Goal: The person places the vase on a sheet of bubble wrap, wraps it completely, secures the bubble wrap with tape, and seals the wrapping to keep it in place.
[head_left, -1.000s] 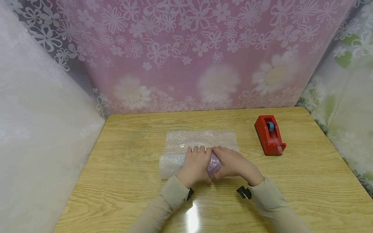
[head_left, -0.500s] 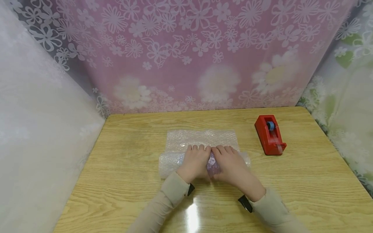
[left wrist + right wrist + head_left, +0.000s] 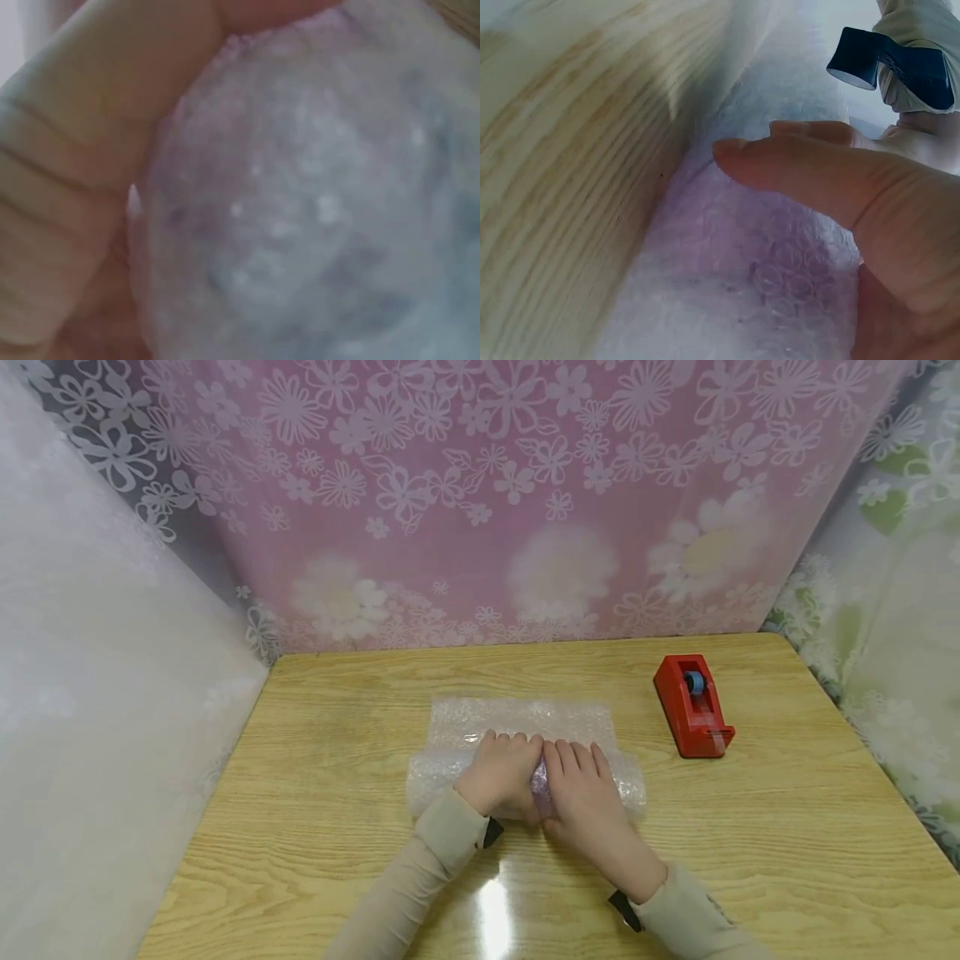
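Plastic roll [image 3: 541,787], presumably light, soft and slippery, seems best held mid-length, where left hand [image 3: 504,772] and right hand [image 3: 588,797] grasp it.

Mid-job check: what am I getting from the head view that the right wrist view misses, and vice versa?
Only the head view: the red tape dispenser, the flat stretch of bubble wrap beyond the roll, and the pink floral curtain.

Only the right wrist view: separate round bubbles over the purple, and the right hand's thumb at full length.

Both: the roll, its purple part, the wooden table, the right hand and part of the left hand.
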A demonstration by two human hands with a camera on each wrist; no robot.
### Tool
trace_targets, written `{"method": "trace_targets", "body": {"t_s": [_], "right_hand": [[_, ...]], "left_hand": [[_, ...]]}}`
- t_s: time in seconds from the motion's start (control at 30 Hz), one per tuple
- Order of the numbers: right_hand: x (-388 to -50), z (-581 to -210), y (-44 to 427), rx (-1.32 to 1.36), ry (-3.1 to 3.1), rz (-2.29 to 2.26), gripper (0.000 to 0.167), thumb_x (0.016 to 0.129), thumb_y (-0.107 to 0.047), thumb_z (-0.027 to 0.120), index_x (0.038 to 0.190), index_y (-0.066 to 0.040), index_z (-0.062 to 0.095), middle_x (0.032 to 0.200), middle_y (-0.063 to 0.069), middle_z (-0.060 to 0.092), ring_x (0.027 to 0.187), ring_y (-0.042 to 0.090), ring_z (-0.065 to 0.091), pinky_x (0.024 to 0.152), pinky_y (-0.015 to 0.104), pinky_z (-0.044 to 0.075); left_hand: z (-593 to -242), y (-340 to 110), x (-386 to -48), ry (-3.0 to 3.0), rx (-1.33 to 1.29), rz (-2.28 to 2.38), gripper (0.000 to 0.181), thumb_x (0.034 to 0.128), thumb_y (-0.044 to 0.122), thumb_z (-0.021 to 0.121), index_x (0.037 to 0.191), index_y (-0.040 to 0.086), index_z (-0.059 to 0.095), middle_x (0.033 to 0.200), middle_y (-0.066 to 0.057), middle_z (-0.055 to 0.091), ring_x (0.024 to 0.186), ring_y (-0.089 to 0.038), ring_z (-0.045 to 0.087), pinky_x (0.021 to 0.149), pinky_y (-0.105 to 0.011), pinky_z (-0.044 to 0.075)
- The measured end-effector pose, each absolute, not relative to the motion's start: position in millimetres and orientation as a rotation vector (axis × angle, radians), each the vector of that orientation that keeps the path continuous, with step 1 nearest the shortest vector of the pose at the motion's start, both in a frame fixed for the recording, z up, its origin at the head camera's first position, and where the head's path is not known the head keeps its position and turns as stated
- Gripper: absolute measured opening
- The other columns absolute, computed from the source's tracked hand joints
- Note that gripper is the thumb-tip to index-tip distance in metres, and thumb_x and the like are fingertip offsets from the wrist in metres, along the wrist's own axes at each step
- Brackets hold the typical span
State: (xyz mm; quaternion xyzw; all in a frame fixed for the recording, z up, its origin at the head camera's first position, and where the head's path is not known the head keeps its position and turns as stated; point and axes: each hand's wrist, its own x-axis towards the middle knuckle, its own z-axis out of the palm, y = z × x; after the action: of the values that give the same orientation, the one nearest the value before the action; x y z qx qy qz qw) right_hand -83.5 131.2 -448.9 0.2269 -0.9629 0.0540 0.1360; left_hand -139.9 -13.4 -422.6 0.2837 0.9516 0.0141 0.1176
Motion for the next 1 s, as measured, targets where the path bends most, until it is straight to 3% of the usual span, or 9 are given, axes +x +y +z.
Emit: {"method": "trace_targets", "body": {"t_s": [0.37,0.63,0.8,1.0], "right_hand": [[-89.5,-449.5,135.7,0.675,-2.841,0.266,0.101,0.049,-0.038,0.091,0.131,0.005,0.050,0.120,0.021,0.060,0.114,0.039,0.055,0.102,0.061,0.038],[-97.6,-446.8,141.0,0.725,-2.863,0.359,0.098,0.050,-0.049,0.091,0.127,0.000,0.053,0.117,0.018,0.061,0.110,0.040,0.058,0.100,0.061,0.040],[-100.1,-444.5,143.2,0.745,-2.883,0.394,0.095,0.051,-0.045,0.090,0.127,-0.001,0.053,0.117,0.018,0.061,0.111,0.039,0.057,0.100,0.060,0.040],[-103.8,-444.0,144.1,0.760,-2.915,0.428,0.095,0.050,-0.040,0.090,0.128,-0.001,0.053,0.118,0.017,0.060,0.113,0.039,0.056,0.102,0.060,0.039]], "left_hand": [[-419.7,-13.2,-139.2,2.738,0.823,0.066,0.086,0.0473,0.057,0.092,0.114,0.015,0.059,0.104,0.000,0.067,0.097,-0.019,0.063,0.089,-0.044,0.046],[-424.5,-15.6,-139.8,2.726,0.793,0.165,0.099,0.0477,0.055,0.093,0.125,0.010,0.051,0.108,-0.004,0.067,0.102,-0.023,0.064,0.100,-0.052,0.043],[-426.7,-21.3,-137.1,2.740,0.773,0.209,0.101,0.0524,0.054,0.091,0.133,0.009,0.049,0.115,-0.005,0.066,0.106,-0.024,0.063,0.103,-0.052,0.041],[-429.6,-28.2,-134.8,2.788,0.783,0.182,0.101,0.0538,0.059,0.089,0.134,0.010,0.050,0.115,-0.008,0.065,0.102,-0.030,0.064,0.095,-0.047,0.046]]}}
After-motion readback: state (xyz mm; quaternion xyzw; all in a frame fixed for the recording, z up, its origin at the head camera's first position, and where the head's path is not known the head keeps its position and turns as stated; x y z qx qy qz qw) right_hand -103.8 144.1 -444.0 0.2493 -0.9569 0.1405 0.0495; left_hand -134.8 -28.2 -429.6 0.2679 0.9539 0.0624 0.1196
